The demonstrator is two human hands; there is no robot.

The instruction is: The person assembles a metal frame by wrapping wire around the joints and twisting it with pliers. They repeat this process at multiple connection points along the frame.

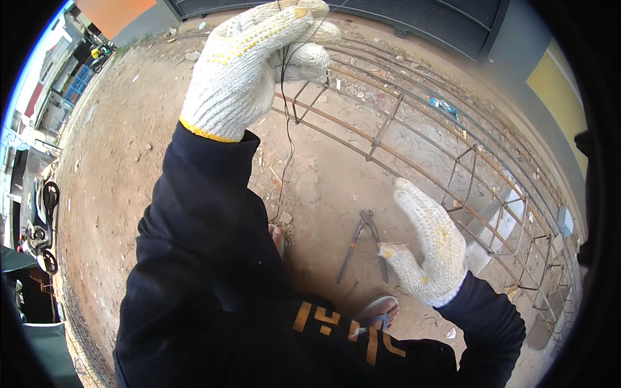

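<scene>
- The white-gloved left hand (pixel 255 64) is raised at the top of the frame, left of centre, with its fingers curled round thin black wires (pixel 289 139).
- The wires are hung from that grip, and their lower length is run down the middle of the frame toward a sandalled left foot (pixel 278 240).
- The white-gloved right hand (pixel 433 249) is held right of centre, its thumb and fingers spread wide in a C shape; whether its fingertips are touched to the steel behind them cannot be told.
- A pair of pincers (pixel 367 220) is laid on the bare dirt ground (pixel 317 194) just left of the right thumb, its handles parted and pointed toward the bottom of the frame.
- A rusty rebar cage (pixel 375 142) is stretched from the upper centre, where it is partly covered by the left hand, to the lower right.
- A crumpled blue wrapper (pixel 444 107) is seen among the bars at the upper right.
- A dark gate (pixel 440 19) is set along the top edge.
- A motorcycle (pixel 42 220) is parked at the far left.
</scene>
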